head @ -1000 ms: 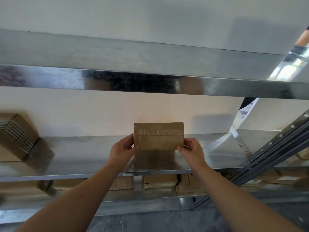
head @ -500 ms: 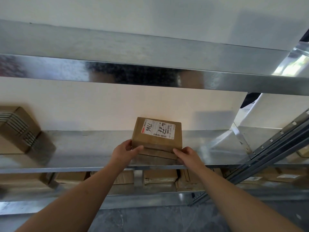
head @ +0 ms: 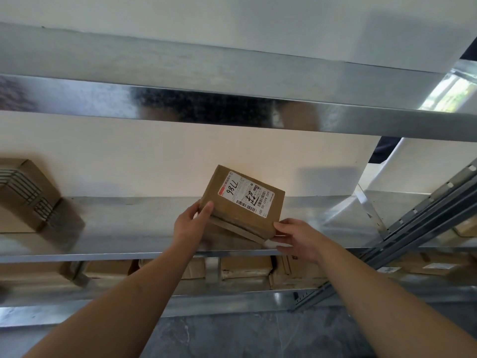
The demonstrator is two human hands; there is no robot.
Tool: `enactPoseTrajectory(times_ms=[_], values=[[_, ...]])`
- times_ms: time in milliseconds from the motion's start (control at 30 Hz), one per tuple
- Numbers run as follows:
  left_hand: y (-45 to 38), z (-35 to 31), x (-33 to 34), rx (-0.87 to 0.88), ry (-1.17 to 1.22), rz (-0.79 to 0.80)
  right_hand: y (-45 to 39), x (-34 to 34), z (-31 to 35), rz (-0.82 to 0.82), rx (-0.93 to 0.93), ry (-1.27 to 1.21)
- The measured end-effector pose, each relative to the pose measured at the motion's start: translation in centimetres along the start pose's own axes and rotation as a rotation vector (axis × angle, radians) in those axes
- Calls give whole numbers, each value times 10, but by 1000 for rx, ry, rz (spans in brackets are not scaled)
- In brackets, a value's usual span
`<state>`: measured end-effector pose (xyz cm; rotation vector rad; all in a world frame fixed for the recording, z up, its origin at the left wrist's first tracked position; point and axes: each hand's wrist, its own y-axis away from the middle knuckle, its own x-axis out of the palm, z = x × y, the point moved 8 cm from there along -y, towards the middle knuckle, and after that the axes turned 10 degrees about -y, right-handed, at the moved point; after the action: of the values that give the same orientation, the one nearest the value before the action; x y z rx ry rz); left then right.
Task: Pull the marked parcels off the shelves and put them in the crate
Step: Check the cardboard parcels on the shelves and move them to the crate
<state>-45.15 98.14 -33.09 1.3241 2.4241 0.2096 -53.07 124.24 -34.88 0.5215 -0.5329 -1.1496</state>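
A small brown cardboard parcel (head: 241,202) with a white label, handwritten "7786" and a barcode, is held tilted just above the middle metal shelf (head: 124,223). My left hand (head: 189,224) grips its left near corner, thumb on the top face. My right hand (head: 296,237) holds its right near corner from below and the side. The crate is out of view.
A larger cardboard box (head: 25,197) stands at the shelf's left end. Several parcels (head: 245,270) lie on the lower shelf. An upper metal shelf (head: 232,109) spans overhead. Slotted grey uprights (head: 423,220) slant at the right. Grey floor (head: 258,337) shows below.
The parcel was tipped from standing on edge to label-up, then turned clockwise and drawn toward the shelf's front edge. Both hands kept hold of it.
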Motion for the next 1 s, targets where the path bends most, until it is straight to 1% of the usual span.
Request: enactPoseTrajectory(times_ms=[67,133,300,367,433,500,567,600,667,733,767,833,900,1000], values=[[-4,-6,0,17,69,-29,1,4,1,-8,-31,-3],[-6,-16,-2,62,85,-45,4,15,-1,22,-49,33],[-13,-41,2,143,259,40,12,55,-12,151,-27,300],[-19,-55,-2,213,247,68,17,63,-18,185,35,354],[-24,-67,-8,271,182,70,22,65,-18,211,89,362],[-28,-75,-17,291,138,48,20,58,-9,141,59,307],[-30,-79,-21,306,130,84,16,48,6,37,-51,237],[-31,-79,-20,294,136,121,16,49,13,35,-114,231],[-31,-73,-16,237,147,161,16,65,22,123,-205,247],[-30,-62,-11,172,151,154,20,88,25,214,-256,268],[-30,-54,-9,127,177,150,22,99,26,233,-291,269],[-31,-36,-10,21,281,127,20,110,26,219,-342,241],[-30,-19,-14,-78,360,129,16,115,23,184,-344,185],[-20,-7,-14,-71,355,224,10,122,18,151,-352,130]])
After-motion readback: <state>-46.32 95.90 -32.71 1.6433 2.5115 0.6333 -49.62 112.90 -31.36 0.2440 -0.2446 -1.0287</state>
